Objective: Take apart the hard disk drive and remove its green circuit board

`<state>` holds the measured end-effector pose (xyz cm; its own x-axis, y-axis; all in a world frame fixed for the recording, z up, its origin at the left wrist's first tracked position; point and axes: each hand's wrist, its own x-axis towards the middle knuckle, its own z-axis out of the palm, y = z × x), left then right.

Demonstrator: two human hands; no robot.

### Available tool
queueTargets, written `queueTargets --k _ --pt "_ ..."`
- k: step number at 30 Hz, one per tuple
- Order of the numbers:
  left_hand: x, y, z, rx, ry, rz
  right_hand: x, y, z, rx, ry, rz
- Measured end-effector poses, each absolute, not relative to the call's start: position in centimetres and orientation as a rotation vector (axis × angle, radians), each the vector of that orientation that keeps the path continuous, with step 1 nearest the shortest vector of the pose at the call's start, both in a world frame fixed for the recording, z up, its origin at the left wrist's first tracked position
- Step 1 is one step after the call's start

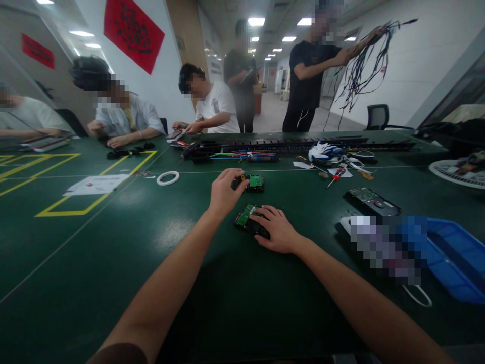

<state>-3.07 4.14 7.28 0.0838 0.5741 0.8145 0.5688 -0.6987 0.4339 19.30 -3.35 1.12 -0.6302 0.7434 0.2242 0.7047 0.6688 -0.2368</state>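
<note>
A hard drive point(242, 221) lies on the green table, its green circuit board facing up. Across its right part rests my right hand point(278, 230), fingers on top and thumb at the near edge. Farther back is a second hard drive point(256, 183), also board side up. At that drive's left end, my left hand point(225, 192) pinches a small black and yellow thing point(241, 180) between thumb and fingers. Its kind is too small and dark to make out, and I cannot tell whether it touches the drive.
To the right are a third hard drive point(373, 201), a red-handled screwdriver point(336, 177) and a blue tray point(464, 253). Gloves point(322, 151) and cables lie at the back. A white tape roll point(167, 178) is at left. Several people are across the table, one holding cables point(367, 65).
</note>
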Motion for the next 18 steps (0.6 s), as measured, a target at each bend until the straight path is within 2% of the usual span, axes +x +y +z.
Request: queueTargets --k 9,18 --pt "-3.1 4.6 6.6 2.189 1.317 1.881 19.4 -3.1 1.2 -1.138 -2.587 0.189" --pt "-3.2 3.9 8.0 2.273 1.146 1.7 19.5 -2.8 1.2 -1.113 -2.593 0.194"
